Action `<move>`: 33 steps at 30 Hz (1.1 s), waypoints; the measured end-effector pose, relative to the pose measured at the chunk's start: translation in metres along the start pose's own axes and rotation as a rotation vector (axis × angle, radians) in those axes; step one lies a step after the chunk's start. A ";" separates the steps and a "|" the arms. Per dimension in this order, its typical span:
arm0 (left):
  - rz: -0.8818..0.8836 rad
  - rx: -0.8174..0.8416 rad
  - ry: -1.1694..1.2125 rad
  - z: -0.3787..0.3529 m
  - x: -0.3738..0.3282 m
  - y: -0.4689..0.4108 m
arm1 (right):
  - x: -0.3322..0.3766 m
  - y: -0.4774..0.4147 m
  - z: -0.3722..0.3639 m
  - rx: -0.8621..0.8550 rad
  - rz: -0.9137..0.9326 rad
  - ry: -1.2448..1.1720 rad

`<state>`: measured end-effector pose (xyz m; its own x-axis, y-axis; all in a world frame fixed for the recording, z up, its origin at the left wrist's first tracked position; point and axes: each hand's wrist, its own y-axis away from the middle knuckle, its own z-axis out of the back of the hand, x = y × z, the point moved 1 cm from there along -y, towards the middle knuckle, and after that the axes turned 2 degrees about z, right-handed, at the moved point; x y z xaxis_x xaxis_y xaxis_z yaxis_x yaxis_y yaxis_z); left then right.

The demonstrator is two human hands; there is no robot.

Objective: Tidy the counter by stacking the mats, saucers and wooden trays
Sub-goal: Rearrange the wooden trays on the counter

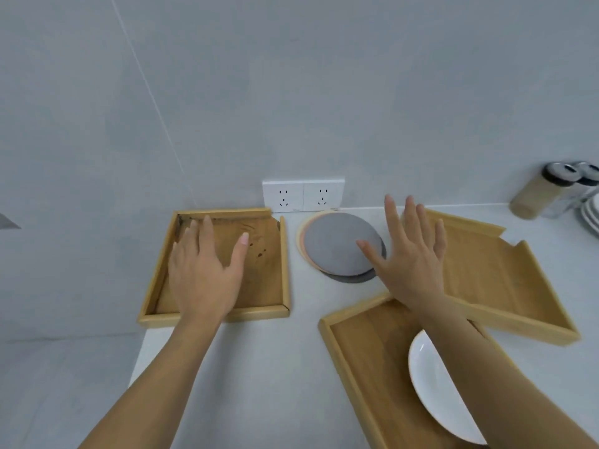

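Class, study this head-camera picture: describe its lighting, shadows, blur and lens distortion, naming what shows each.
Head view: soft, even light, no harsh glare on the saucer; only faint shadow inside the rim of the left tray; fingertips of the right hand look slightly smeared, the left hand crisper; wide-angle distortion makes the jars at the right edge lean and blur.

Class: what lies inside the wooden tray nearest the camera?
A white saucer lies on the floor of the nearest tray. The right forearm crosses over it, hiding the saucer's right part and the tray's far side.
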<state>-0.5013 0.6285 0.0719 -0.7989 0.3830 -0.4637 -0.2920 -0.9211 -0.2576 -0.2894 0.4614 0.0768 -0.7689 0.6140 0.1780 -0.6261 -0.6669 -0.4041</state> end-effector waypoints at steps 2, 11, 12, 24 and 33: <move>-0.068 -0.016 -0.029 -0.003 -0.017 0.002 | -0.019 0.001 0.010 -0.024 -0.035 0.019; -0.221 -0.010 -0.053 -0.033 -0.113 0.022 | -0.123 0.001 0.037 -0.104 -0.163 0.056; -0.228 -0.001 -0.048 -0.040 -0.127 0.027 | -0.137 0.002 0.039 -0.109 -0.179 0.061; -0.331 0.081 -0.031 -0.102 -0.232 0.066 | -0.258 0.026 0.046 -0.002 -0.316 0.084; -0.335 0.200 -0.094 -0.135 -0.246 0.074 | -0.285 0.033 0.034 0.056 -0.326 0.010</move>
<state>-0.2551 0.4757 0.0526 -0.6844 0.6646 -0.2999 -0.6335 -0.7456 -0.2066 -0.0957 0.2502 0.0435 -0.5255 0.8031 0.2808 -0.8456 -0.4564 -0.2769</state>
